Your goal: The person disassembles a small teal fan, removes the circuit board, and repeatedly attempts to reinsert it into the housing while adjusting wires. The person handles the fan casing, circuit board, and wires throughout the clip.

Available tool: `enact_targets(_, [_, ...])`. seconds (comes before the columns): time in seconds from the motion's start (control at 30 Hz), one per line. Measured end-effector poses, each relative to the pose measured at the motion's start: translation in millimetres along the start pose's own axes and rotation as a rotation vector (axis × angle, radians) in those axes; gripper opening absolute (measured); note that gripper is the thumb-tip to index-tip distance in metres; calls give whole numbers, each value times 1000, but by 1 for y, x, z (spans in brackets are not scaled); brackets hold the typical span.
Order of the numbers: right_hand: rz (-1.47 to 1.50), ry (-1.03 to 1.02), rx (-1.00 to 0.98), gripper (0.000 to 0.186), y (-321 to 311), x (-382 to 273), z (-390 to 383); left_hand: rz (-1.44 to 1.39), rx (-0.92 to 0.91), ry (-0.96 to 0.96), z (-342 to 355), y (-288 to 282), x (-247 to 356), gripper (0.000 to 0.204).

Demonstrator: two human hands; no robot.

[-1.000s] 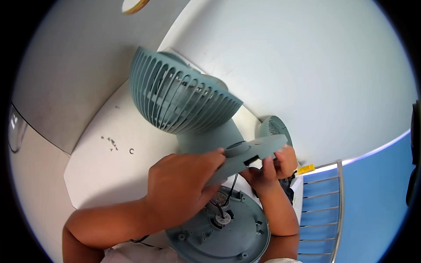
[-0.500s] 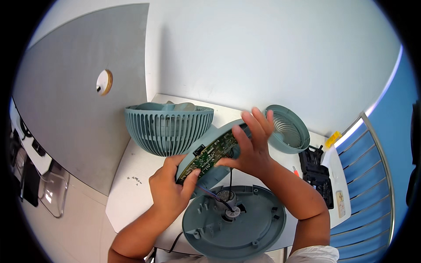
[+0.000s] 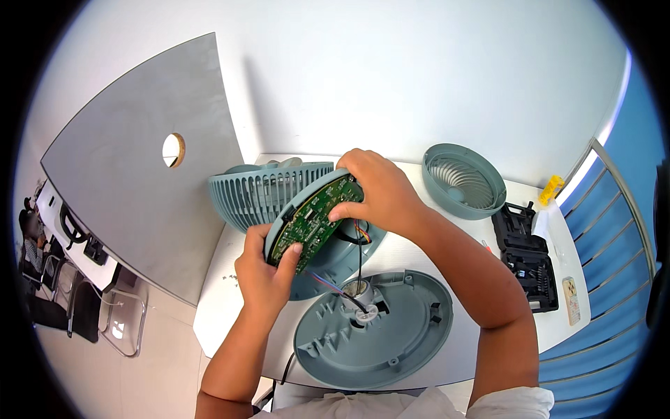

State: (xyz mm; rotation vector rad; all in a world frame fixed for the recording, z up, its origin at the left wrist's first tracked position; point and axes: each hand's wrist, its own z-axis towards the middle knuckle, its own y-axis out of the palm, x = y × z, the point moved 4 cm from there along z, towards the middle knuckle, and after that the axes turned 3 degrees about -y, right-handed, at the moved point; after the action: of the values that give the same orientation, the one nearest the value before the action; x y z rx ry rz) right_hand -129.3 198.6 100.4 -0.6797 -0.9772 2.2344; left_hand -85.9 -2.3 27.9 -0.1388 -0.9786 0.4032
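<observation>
Between my two hands a round grey-green cover with a green circuit board (image 3: 312, 222) in it is held tilted, board side toward me. My left hand (image 3: 269, 269) grips its lower left rim, thumb on the board's edge. At the upper right, my right hand (image 3: 377, 192) clasps the rim, its thumb over the board. Coloured wires (image 3: 328, 283) run from the board down to the oval fan base (image 3: 398, 342), which lies open side up near the table's front edge. A white cylindrical motor part (image 3: 357, 288) sits at the base's far side.
Behind my left hand stands the slatted fan cage (image 3: 244, 195). The round front grille (image 3: 464, 180) lies at the back right. An open black tool case (image 3: 528, 269), a yellow object (image 3: 551, 188) and several small screws (image 3: 230, 279) are on the table (image 3: 474, 262). A grey partition (image 3: 139, 188) rises at left.
The cover with the board has tilted to face me more. My right hand's raised fingers have come down around the rim. The whole view has shifted a little.
</observation>
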Motion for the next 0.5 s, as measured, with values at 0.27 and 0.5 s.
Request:
enact_targets(0.27, [6, 112, -32, 56, -2, 0, -2, 47, 24, 2, 2, 3, 12, 48])
enact_targets(0.5, [16, 183, -3, 47, -3, 0, -5, 11, -16, -64, 11, 5, 13, 51])
